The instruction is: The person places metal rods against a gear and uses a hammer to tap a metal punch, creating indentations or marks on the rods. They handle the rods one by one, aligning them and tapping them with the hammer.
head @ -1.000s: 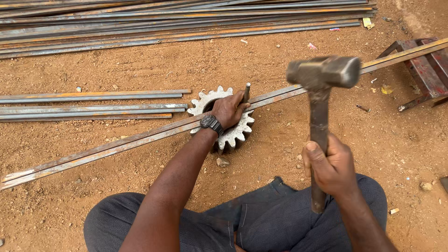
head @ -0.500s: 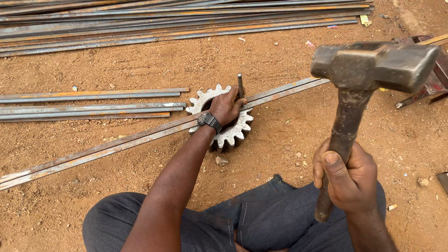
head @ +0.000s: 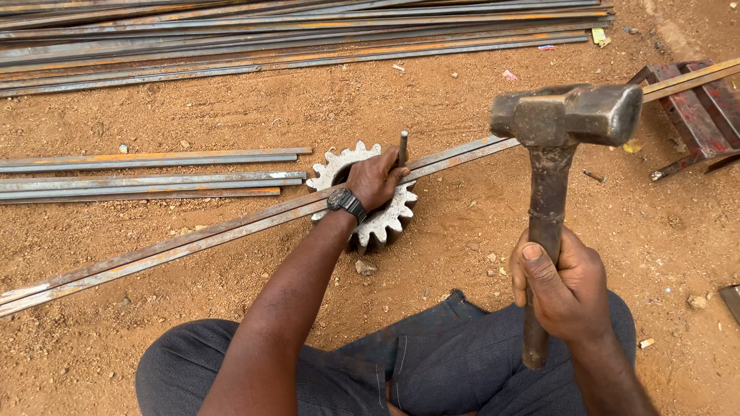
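Two hands busy: right hand (head: 566, 289) has its grip clamped round the handle of a heavy hammer (head: 566, 115), head raised above the dirt floor. Left hand (head: 375, 179), w/ wristwatch (head: 346, 203), grip closed on a short chisel (head: 402, 145) held upright on a long steel bar (head: 193, 239). Bar lies across a toothed gear (head: 385, 219). More bars (head: 146, 173) lie to the left, apart.

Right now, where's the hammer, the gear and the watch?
hammer (head: 566, 115), head view, on its steel head.
gear (head: 393, 214), head view, on its toothed rim right of the wrist.
watch (head: 346, 202), head view, on its black case at the wrist.
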